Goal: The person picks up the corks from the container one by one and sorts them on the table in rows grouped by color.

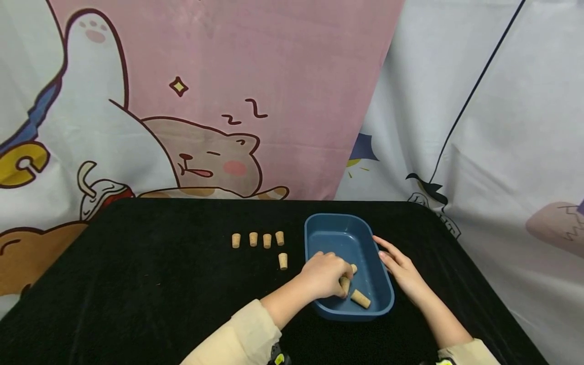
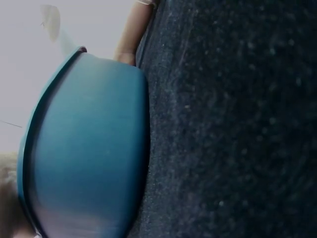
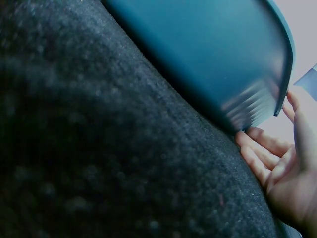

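Note:
A blue rectangular box (image 1: 351, 234) stands on the black cloth. My left hand (image 1: 325, 276) reaches over its near left rim, and its thumb and fingers pinch a cork (image 1: 345, 285) inside. Near that cork lie another cork (image 1: 360, 298) on its side and a third cork (image 1: 354, 268), partly hidden by the fingers. My right hand (image 1: 406, 274) touches the box's right side with extended fingers. In the right wrist view, those fingers (image 3: 257, 148) meet the outer wall low down, with the thumb up near the rim. Only a blurred edge of the left hand shows in the left wrist view.
Several corks stand on the cloth left of the box: a row at the back, with one cork (image 1: 283, 261) in front of its right end. The black cloth (image 1: 150, 284) covers the table. Behind hangs a printed curtain (image 1: 292, 76) with cartoon animals.

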`<act>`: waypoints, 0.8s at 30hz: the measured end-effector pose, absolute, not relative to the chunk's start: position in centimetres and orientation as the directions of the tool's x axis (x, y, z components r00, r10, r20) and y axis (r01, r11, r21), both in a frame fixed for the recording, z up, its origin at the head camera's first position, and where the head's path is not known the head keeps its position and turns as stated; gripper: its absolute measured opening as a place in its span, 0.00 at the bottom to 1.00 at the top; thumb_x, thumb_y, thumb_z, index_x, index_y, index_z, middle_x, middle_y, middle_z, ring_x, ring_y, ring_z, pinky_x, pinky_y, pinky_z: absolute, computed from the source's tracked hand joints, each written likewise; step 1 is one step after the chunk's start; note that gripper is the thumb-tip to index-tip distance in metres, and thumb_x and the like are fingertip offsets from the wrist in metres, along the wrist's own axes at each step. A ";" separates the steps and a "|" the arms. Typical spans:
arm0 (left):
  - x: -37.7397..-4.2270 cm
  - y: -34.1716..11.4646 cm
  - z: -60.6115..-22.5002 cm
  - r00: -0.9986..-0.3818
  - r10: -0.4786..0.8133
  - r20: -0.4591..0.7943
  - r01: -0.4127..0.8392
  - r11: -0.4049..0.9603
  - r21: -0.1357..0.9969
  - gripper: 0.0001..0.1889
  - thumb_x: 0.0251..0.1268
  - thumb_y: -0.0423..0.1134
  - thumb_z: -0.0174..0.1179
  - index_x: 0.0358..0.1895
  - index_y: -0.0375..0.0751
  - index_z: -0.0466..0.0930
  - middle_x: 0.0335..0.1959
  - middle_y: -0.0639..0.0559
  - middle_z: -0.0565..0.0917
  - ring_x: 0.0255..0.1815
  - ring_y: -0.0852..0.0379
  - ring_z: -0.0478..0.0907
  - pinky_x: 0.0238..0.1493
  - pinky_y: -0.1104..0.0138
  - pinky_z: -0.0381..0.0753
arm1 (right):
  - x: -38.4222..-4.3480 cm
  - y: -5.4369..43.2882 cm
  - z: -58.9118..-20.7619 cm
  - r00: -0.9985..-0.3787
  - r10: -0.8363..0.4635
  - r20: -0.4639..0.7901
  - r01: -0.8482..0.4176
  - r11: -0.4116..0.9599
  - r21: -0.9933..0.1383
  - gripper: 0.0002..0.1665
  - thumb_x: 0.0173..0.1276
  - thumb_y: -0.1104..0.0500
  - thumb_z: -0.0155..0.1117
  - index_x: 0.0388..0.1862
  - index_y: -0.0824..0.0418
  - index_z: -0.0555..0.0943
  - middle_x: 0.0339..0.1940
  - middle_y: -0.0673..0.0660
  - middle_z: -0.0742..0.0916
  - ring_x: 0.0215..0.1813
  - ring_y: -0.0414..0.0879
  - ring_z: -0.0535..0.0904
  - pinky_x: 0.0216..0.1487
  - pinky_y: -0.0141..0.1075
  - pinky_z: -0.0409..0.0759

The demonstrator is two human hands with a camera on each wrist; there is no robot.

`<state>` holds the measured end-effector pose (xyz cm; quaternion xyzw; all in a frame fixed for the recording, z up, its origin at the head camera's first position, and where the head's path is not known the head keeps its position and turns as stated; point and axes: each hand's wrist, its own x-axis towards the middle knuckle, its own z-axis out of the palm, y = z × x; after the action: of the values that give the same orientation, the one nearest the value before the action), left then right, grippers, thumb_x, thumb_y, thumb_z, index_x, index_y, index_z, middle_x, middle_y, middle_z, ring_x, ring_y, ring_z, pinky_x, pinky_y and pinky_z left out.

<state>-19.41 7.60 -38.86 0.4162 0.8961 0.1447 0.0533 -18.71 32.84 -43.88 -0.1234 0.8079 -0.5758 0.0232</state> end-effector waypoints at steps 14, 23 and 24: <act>-19.4 6.7 -38.8 -0.633 0.746 0.209 0.748 0.520 0.413 0.18 0.47 0.48 0.74 0.45 0.53 0.86 0.30 0.67 0.77 0.32 0.69 0.67 0.35 0.75 0.64 | -18.6 32.7 -43.8 -0.966 -0.234 0.106 -0.174 0.292 -0.940 0.30 0.80 0.53 0.41 0.76 0.60 0.54 0.68 0.73 0.65 0.53 0.39 0.78 0.47 0.39 0.79; -18.8 4.9 -37.7 -0.677 0.654 0.336 0.681 0.383 0.624 0.16 0.49 0.44 0.73 0.44 0.50 0.86 0.33 0.66 0.77 0.37 0.66 0.71 0.38 0.74 0.69 | -18.6 32.9 -44.1 -0.968 -0.229 0.099 -0.168 0.302 -0.938 0.30 0.79 0.51 0.41 0.76 0.58 0.55 0.72 0.70 0.61 0.54 0.34 0.76 0.49 0.38 0.78; -18.7 4.6 -37.4 -0.689 0.640 0.340 0.665 0.370 0.649 0.16 0.49 0.44 0.73 0.44 0.50 0.86 0.33 0.65 0.77 0.38 0.67 0.70 0.38 0.74 0.70 | -18.6 32.9 -44.1 -0.969 -0.227 0.098 -0.166 0.303 -0.938 0.30 0.79 0.51 0.41 0.76 0.58 0.55 0.72 0.70 0.61 0.54 0.34 0.76 0.49 0.38 0.78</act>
<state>-18.70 4.59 -37.43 0.3943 0.8276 0.3991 -0.0154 -18.63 32.92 -44.09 -0.1217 0.8068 -0.5776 0.0266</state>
